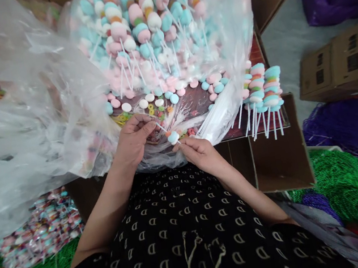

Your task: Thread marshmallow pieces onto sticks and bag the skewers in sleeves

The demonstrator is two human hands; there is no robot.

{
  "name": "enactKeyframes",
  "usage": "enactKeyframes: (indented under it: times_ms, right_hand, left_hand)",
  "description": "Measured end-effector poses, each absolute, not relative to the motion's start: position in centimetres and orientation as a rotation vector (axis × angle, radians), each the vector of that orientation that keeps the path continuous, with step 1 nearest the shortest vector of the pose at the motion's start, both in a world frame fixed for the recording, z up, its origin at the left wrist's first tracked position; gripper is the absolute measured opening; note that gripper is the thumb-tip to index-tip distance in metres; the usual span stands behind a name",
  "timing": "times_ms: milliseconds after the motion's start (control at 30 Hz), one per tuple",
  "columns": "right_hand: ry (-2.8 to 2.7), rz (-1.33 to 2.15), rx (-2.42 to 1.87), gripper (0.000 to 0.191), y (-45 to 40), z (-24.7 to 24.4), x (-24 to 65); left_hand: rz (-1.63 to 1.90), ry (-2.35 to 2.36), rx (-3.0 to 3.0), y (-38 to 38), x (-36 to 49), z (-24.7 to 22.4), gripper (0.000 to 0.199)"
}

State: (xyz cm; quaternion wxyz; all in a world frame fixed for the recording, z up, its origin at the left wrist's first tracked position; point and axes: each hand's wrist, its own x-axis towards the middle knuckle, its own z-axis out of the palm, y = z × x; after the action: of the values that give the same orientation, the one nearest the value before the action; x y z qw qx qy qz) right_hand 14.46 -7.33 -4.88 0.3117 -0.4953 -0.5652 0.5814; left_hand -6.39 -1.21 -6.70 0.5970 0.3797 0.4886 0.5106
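1. The right hand (201,155) is closed in a pinch, gripping a white plastic stick (162,128) with its thumb and fingers. The hand sits at the near lower edge of the clear plastic bag (39,110).
2. A pale blue candy stack (173,137) sits on that stick, just beside the right hand's fingers, over the bag's near lower edge.
3. The left hand (134,141) is curled, with its thumb and fingers drawn together near the stick's far end. Whether it is gripping the stick, I cannot tell.
4. Inside the clear plastic bag, a heap of finished candy skewers (139,36) in pink, white and pale blue lies with the sticks pointing in many directions.
5. Loose candy discs (150,102) and small coloured candy rings (151,109) lie just in front of that heap, inside the bag and near the hands.
6. A bunch of candy skewers (263,93) lies to the right of the bag, its sticks hanging over the edge of a cardboard box (280,149).
7. Further right of the bag are stacked cartons (341,67), purple strands (342,135) and green strands (336,181). A pile of wrapped sweets (41,228) lies below its left side.
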Motion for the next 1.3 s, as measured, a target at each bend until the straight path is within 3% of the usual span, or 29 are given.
enactKeyframes:
  times_ms: [400,733,1033,1300]
  right_hand:
    - [-1.209,1.669,-1.333,0.036,-8.3,-4.7,13.0]
    - [-1.211,1.615,-1.292,0.047,-7.2,-5.0,13.4]
    - [-1.748,0.649,-1.564,0.024,-0.1,-5.0,17.0]
    - [-2.300,0.484,-1.968,0.044,4.0,-4.9,14.1]
  left_hand:
    - [1.296,1.365,1.537,-3.8,-4.7,-6.9,0.007]
    - [1.092,1.316,1.744,-2.1,-5.9,-6.1,0.019]
    - [0.415,1.875,2.241,2.7,-6.3,-6.2,0.046]
    - [0.622,1.793,2.197,4.3,-7.6,-8.8,0.028]
